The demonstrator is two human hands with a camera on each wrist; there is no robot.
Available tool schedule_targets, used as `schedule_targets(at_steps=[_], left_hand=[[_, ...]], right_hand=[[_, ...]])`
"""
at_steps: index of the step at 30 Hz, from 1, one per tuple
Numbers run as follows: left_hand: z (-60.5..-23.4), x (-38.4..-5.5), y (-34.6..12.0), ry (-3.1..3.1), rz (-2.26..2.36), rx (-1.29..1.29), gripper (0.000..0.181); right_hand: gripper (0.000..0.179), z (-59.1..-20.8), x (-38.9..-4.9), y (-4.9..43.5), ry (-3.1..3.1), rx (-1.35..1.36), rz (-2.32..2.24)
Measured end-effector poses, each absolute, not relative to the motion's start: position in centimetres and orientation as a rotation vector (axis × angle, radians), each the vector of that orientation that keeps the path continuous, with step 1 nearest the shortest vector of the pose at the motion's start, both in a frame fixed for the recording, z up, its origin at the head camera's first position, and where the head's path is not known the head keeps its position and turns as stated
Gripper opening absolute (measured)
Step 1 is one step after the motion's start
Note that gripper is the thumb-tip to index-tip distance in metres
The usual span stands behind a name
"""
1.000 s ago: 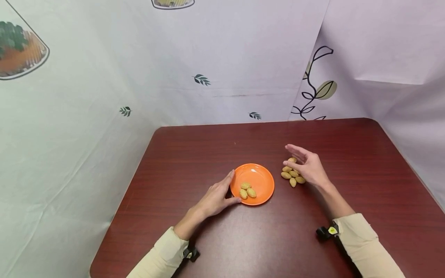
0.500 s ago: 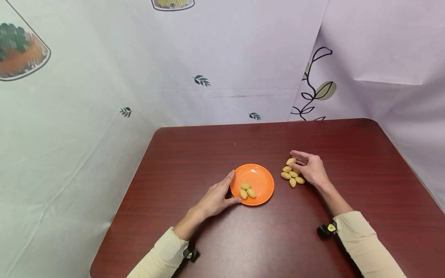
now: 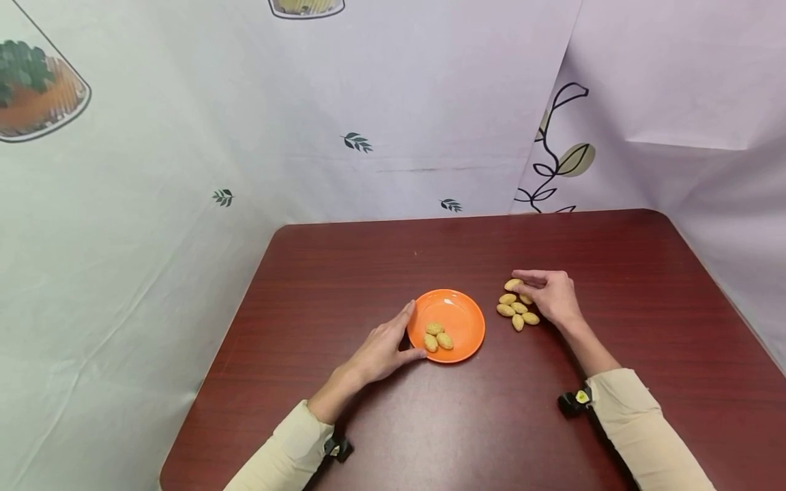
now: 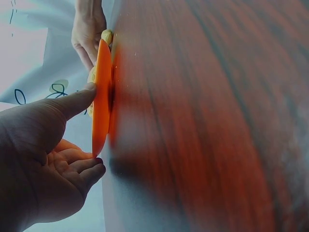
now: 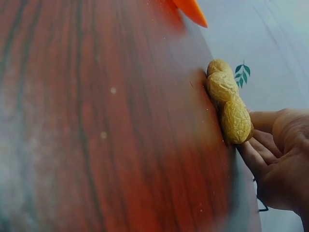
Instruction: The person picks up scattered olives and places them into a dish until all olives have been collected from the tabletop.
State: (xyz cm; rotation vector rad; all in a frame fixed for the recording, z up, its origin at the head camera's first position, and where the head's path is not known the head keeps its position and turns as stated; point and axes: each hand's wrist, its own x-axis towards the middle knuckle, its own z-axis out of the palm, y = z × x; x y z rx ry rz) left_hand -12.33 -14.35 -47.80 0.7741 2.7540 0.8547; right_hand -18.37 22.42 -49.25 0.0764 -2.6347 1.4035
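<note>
An orange plate (image 3: 462, 320) lies on the table with three wrinkled, yellow-brown nuts (image 3: 445, 340) near its lower left. My left hand (image 3: 379, 349) holds the plate at its left side, thumb on the near rim and fingers along the left edge. In the left wrist view the thumb (image 4: 77, 102) reaches over the rim. To the right of the plate is a loose cluster of several similar nuts (image 3: 518, 308). My right hand (image 3: 552, 296) pinches the rearmost nut (image 3: 512, 284) between thumb and fingers. The right wrist view shows nearer nuts (image 5: 236, 121) hiding those fingertips.
The dark red wooden table (image 3: 344, 273) extends around the plate and nuts. A white printed cloth (image 3: 399, 102) rises behind its far edge and along the left side. Black wrist cameras (image 3: 572, 404) sit under both sleeves.
My right hand has moved down to the rear of the nut cluster, and its thumb and fingers have closed on a nut. The left hand and plate have stayed still.
</note>
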Motion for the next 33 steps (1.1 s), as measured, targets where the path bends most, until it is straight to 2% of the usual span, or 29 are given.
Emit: schedule_targets(at_steps=[24,33], left_hand=[[-47.7,-12.3,-14.3,2.760,0.840,0.773,0.099],[-47.9,-12.3,-14.4,2.761,0.849,0.772,0.098]], right_hand=[[0.024,-49.0,-18.1,22.5,-2.592,0.062,1.266],[0.026,-48.0,-18.0,20.6,-2.581,0.127,1.309]])
